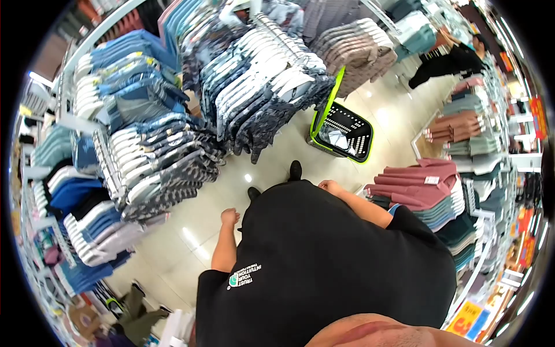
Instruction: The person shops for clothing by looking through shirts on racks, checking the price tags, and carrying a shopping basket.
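Note:
Loosely curled, my left hand [230, 217] hangs beside my black shirt [329, 260], above the tiled floor, with nothing visible in it. My right hand [330, 186] is at the other side of the shirt, its fingers curled in and small in view; no item shows in it. Ahead of that hand, apart from it, a black basket with a green rim [354, 159] stands on the floor, its green handle upright. Something pale lies inside. Patterned shirts on white hangers [248, 87] hang in front of me.
More hanging shirts [165, 156] fill the left side. Red shirts [413, 182] hang close on the right. A person in black [448, 65] is at the upper right; part of another person [139, 315] shows at the lower left.

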{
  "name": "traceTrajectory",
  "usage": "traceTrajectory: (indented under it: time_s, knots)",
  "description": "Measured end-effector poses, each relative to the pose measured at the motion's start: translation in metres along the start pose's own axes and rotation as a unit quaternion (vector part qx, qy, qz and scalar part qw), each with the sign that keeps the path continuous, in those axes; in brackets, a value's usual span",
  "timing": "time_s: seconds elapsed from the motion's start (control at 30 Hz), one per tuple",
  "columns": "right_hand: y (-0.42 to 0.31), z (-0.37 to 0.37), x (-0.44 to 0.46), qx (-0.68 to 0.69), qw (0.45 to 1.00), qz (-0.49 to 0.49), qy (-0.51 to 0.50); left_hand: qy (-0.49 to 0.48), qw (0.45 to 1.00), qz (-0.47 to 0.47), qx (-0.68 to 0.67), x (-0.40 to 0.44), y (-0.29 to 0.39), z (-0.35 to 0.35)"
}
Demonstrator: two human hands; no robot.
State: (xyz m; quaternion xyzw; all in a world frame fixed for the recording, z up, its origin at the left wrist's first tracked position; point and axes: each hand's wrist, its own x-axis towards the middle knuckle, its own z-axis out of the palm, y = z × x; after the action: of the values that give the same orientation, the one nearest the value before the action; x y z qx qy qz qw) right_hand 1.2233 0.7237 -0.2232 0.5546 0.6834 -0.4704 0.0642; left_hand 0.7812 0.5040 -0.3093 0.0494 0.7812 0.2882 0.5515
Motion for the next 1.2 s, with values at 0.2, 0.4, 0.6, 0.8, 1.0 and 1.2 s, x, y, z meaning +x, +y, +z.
traceTrajectory:
  time_s: [0.2, 0.4, 0.6, 0.8, 1.0, 1.2]
  knots:
    - [0.009, -0.021, -0.019, 0.154, 0.978, 0.135, 0.034, -0.05, 0.997, 0.054, -0.004, 0.001, 0.062, 0.039]
    - [0.036, -0.02, -0.051, 0.173, 0.967, 0.185, 0.04, -0.064, 0.997, 0.034, 0.001, 0.008, 0.034, 0.03]
    - [0.046, -0.006, -0.078, 0.124, 0.974, 0.18, 0.053, -0.081, 0.991, -0.109, 0.018, 0.031, -0.065, 0.001]
    - [0.064, 0.02, -0.079, 0.065, 0.986, 0.14, 0.061, -0.071, 0.988, -0.093, 0.099, 0.004, -0.021, -0.001]
    - [0.1, -0.002, -0.038, -0.018, 0.992, 0.121, -0.027, -0.007, 0.999, -0.041, -0.018, 0.012, 0.07, 0.041]
    - [0.116, -0.065, 0.035, 0.233, 0.953, 0.156, 0.118, -0.09, 0.974, 0.14, 0.156, -0.043, 0.162, 0.133]
